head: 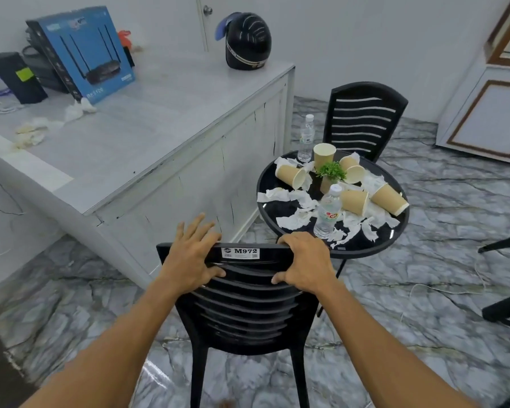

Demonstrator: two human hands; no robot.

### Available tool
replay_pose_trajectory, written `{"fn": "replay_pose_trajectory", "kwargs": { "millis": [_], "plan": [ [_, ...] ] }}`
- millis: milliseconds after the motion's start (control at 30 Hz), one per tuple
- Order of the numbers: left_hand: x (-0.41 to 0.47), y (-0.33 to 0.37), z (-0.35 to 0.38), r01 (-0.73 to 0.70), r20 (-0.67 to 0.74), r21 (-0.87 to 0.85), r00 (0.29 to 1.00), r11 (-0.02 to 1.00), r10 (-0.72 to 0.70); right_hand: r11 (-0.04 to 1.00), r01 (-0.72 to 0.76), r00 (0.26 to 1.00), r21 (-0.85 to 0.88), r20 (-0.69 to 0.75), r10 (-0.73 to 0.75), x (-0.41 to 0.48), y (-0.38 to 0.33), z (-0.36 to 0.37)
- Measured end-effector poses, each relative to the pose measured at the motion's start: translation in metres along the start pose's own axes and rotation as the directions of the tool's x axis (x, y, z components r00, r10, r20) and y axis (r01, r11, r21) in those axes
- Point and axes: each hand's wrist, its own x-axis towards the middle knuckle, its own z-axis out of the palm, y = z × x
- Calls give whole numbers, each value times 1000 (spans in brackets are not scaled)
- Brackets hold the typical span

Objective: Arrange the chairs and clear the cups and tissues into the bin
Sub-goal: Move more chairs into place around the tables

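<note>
A black slatted plastic chair (pixel 248 313) stands just in front of me, its back labelled M972. My right hand (pixel 305 260) grips the top right of the chair back, fingers curled over the rail. My left hand (pixel 190 254) lies on the top left of the rail with fingers spread. Beyond the chair is a round black table (pixel 365 245) strewn with several tan paper cups (pixel 389 199), crumpled white tissues (pixel 292 220), two water bottles (pixel 328 212) and a small potted plant (pixel 331 172). A second black chair (pixel 362 119) stands at the table's far side.
A white counter (pixel 147 119) runs along the left, carrying a blue router box (pixel 83 51), a black helmet (pixel 248 39) and more crumpled tissues (pixel 30 132). Parts of another black chair (pixel 504 307) show at the right edge. The floor is grey marble; no bin is in view.
</note>
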Motion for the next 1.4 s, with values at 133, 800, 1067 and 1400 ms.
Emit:
{"fn": "replay_pose_trajectory", "kwargs": {
  "millis": [133,800,1067,1400],
  "plan": [
    [29,-9,-7,2,116,-26,993,1000,1,996,-92,996,-1,-7,92,22,1,-6],
    [143,-18,2,-381,151,-158,902,911,403,877,-477,869,60,-116,480,8,4,-20],
    [143,0,34,-502,23,-229,854,834,521,863,-504,812,-19,-350,467,-32,8,-1],
    [142,20,51,-574,-23,-245,809,782,587,855,-519,787,13,-384,483,-47,17,5]
  ]
}}
